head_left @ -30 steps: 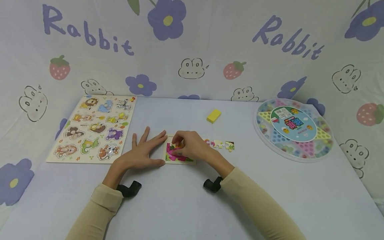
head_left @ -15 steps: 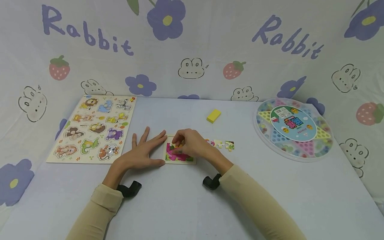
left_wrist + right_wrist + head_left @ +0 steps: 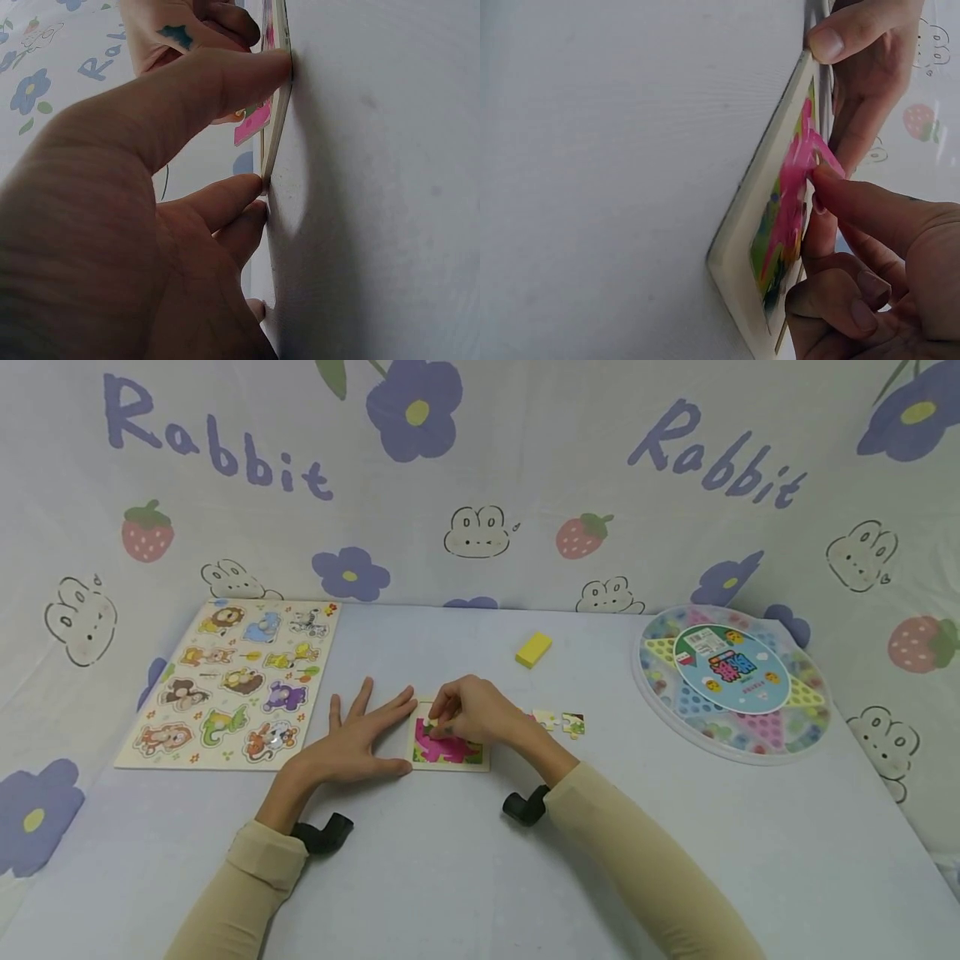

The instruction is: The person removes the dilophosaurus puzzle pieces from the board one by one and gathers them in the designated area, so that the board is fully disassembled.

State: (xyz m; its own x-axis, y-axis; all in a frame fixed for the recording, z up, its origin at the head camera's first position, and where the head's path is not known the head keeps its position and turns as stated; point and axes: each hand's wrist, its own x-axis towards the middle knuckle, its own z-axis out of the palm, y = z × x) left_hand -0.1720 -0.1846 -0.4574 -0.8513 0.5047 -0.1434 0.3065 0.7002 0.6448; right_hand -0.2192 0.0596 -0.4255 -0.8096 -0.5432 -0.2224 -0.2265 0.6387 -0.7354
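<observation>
A small framed jigsaw puzzle [image 3: 450, 767] with a pink picture lies at the middle of the table. My left hand [image 3: 352, 747] spreads flat beside it, thumb and index fingertip against its left edge. My right hand [image 3: 476, 714] is over the upper part of the puzzle, pinching a pink jigsaw piece [image 3: 829, 156] between thumb and finger. In the left wrist view that pink piece [image 3: 253, 124] tilts up from the frame. Right of the right wrist lie loose jigsaw pieces [image 3: 573, 725], partly hidden by the forearm.
An animal puzzle board [image 3: 255, 702] lies at the left. A yellow block [image 3: 534, 650] sits behind the loose pieces. At the right is a round, clear-rimmed board game box [image 3: 761, 731]. A printed cloth [image 3: 517, 443] hangs along the back edge.
My right hand has shifted slightly up and away, showing more of the pink picture beneath it. The left hand stays in place at the frame's edge.
</observation>
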